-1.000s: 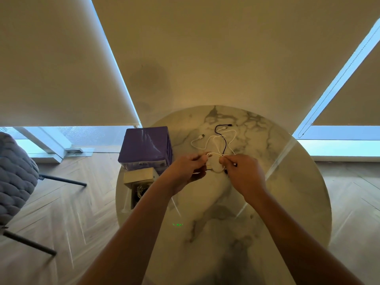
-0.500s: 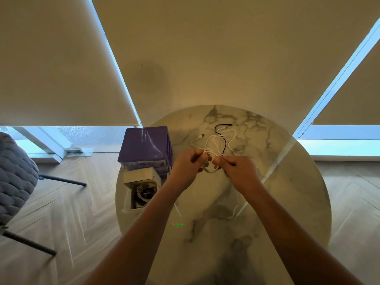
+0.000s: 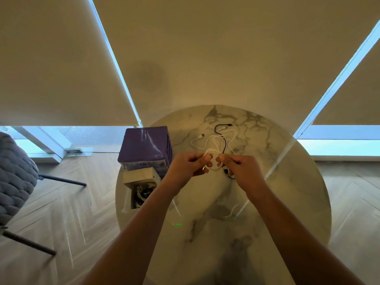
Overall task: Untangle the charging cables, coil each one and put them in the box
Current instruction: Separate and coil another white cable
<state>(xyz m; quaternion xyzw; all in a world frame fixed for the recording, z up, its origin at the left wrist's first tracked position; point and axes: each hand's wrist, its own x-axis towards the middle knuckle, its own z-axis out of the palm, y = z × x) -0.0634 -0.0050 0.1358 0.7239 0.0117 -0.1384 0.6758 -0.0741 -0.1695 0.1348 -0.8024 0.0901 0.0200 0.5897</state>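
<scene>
A: Current step? Cable position?
B: Untangling. Left hand (image 3: 186,164) and right hand (image 3: 239,168) each pinch the white cable (image 3: 213,140) above the table (image 3: 287,182); the black cable (image 3: 224,144) crosses it.
A: Next move?
B: Probably separate white from black, coil it, then place it in the box (image 3: 131,194) at left.

Home living rm: marble round table (image 3: 287,182), herringbone wood floor (image 3: 82,202), roller blinds (image 3: 51,68), padded chair (image 3: 14,177).
</scene>
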